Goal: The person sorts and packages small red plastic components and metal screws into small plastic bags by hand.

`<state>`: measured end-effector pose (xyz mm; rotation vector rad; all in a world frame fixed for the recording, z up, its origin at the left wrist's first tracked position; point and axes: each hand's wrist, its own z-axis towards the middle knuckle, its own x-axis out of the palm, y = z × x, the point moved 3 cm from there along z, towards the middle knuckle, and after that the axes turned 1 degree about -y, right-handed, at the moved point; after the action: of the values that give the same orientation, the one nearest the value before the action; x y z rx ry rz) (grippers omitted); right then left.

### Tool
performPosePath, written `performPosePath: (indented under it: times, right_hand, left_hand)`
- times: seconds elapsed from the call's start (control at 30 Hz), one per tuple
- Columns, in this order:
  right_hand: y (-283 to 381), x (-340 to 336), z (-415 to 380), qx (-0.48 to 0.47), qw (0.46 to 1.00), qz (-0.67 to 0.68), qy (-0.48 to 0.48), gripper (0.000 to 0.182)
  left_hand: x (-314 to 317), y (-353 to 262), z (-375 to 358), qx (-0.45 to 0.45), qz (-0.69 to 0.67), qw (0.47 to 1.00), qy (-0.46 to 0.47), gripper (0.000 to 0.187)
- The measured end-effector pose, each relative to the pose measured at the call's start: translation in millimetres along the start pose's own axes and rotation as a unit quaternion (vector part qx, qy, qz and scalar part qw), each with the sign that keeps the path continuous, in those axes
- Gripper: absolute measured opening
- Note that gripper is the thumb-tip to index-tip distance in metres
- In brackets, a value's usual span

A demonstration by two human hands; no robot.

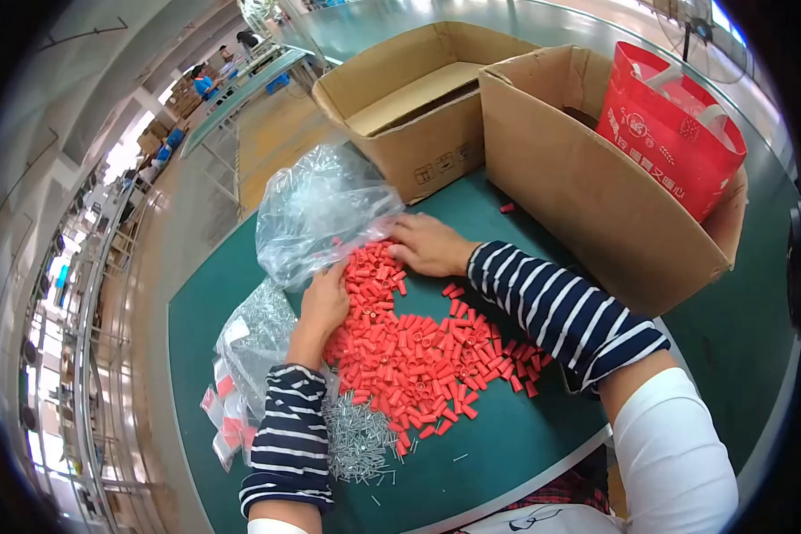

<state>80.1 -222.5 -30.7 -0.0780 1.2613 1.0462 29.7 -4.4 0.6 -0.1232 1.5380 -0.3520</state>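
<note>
A large heap of small red caps point(409, 356) spreads over the green table point(507, 454). At the heap's far end lies a clear plastic bag point(316, 214). My right hand point(429, 246) is at the bag's near edge beside the caps, its fingers bent against them; what they grip is too small to make out. My left hand point(324, 305) rests along the heap's left side, fingertips at the bag's edge, its grip partly hidden. A pile of silver screws point(356, 436) lies near my left sleeve. Another clear bag point(262, 316), holding screws, is left of my left hand.
Two open cardboard boxes point(427, 147) point(570, 169) stand at the back, the right one holding a red bag point(659, 133). Small packets with red pieces point(227, 418) lie at the left table edge. Other people are far off at the upper left.
</note>
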Motion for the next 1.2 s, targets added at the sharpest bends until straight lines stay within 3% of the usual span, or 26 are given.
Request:
performPosePath:
  times: [0.07, 0.1, 0.3, 0.47, 0.57, 0.6, 0.7, 0.77, 0.83, 0.9, 0.97, 1.03, 1.07, 1.2]
  right_hand:
    - [19.6, 13.0, -3.1, -0.03, 0.999, 0.029, -0.018, 0.049]
    - [-4.9, -12.4, 0.0, -0.058, 0.998, -0.008, -0.003, 0.049]
    - [36.1, -8.3, -37.3, -0.082, 0.993, 0.037, 0.078, 0.052]
    - [68.3, -21.1, -78.8, -0.086, 0.992, 0.033, 0.087, 0.054]
    - [86.3, -38.0, -97.0, -0.089, 0.99, -0.069, 0.081, 0.054]
    - [101.4, -47.7, -101.1, -0.142, 0.983, -0.088, -0.071, 0.045]
    - [137.5, -65.4, -118.1, -0.066, 0.992, 0.098, -0.033, 0.042]
    - [168.2, -64.4, -135.2, 0.035, 0.945, 0.326, -0.017, 0.05]
    - [175.9, -45.3, -145.7, 0.075, 0.894, 0.441, -0.034, 0.052]
    - [177.5, -25.8, -157.8, 0.094, 0.883, 0.458, -0.041, 0.053]
    - [192.7, -21.8, -166.3, 0.078, 0.885, 0.454, 0.065, 0.041]
    - [205.5, -3.5, -174.9, 0.103, 0.818, 0.543, 0.157, 0.028]
    - [213.2, 0.1, -177.0, 0.074, 0.793, 0.588, 0.142, 0.019]
    - [220.2, 3.8, -177.5, 0.073, 0.805, 0.574, 0.129, 0.014]
  left_hand:
    - [0.1, -2.4, -12.0, 0.059, -0.057, 0.996, -0.046, 0.034]
    - [17.8, -25.4, 12.6, 0.079, -0.074, 0.992, -0.072, 0.034]
    - [7.6, -48.2, -39.1, 0.096, 0.001, 0.995, 0.006, 0.033]
    - [-0.5, -69.0, -78.5, 0.147, 0.024, 0.989, 0.022, 0.034]
    - [-15.3, -86.1, -95.1, 0.135, 0.0, 0.987, -0.087, 0.037]
    - [-21.3, -91.0, -103.0, 0.143, -0.048, 0.98, -0.127, 0.034]
    - [-26.7, -115.0, -138.2, 0.088, -0.321, 0.923, -0.192, 0.031]
    - [-23.4, -130.8, -171.5, 0.039, -0.432, 0.874, -0.219, 0.031]
    - [-13.8, -138.7, -201.2, 0.022, -0.511, 0.817, -0.266, 0.033]
    - [-0.4, -139.0, -227.8, -0.016, -0.58, 0.758, -0.299, 0.036]
    - [8.7, -139.8, -247.4, -0.046, -0.639, 0.706, -0.303, 0.038]
    - [11.9, -144.1, -264.7, -0.071, -0.689, 0.664, -0.283, 0.037]
    - [13.0, -146.9, -269.0, -0.088, -0.715, 0.632, -0.286, 0.037]
    - [16.3, -139.7, -277.1, -0.102, -0.675, 0.672, -0.285, 0.034]
